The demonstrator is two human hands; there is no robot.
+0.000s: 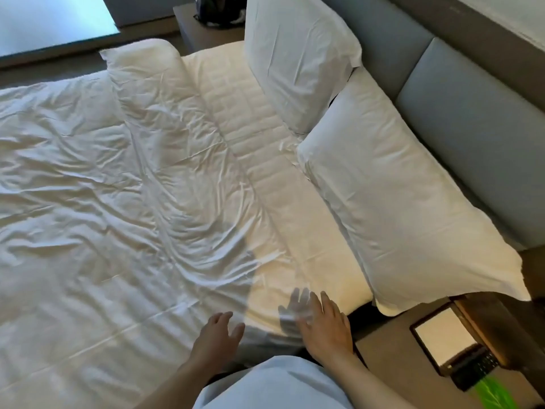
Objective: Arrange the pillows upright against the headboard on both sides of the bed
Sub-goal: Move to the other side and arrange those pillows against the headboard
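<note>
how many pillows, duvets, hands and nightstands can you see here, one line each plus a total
pillows: 2, a far pillow and a near pillow, both against the headboard
duvets: 1, the duvet, rumpled on the bed
hands: 2, the left hand and the right hand, both empty with fingers spread
nightstands: 2, a far nightstand and a near nightstand
total: 7
</note>
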